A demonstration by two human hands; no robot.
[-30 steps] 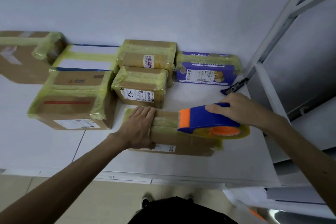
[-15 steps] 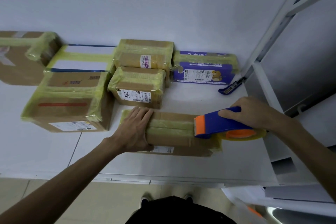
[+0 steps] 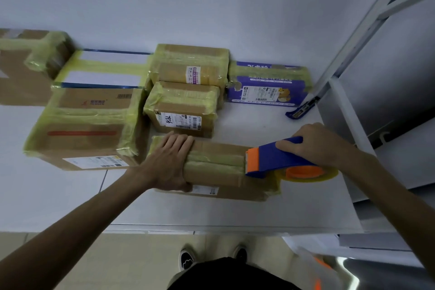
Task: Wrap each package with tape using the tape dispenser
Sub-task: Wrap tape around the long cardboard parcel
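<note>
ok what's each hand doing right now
Left hand: open, fingers flat, pressing on the package.
Right hand: closed around the tape dispenser.

Plain pale wall (image 3: 211, 2) behind a white table (image 3: 235, 209), grey metal shelving (image 3: 376, 37) alongside, beige tiled floor (image 3: 131, 261) below.

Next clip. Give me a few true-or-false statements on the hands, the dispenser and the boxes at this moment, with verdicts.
1. The left hand lies flat on the left end of the near package. True.
2. The right hand holds a knife. False: it grips the dispenser.
3. The dispenser sits at the near package's right end. True.
4. The purple box stands on the floor. False: it is on the table, by the wall.
</note>
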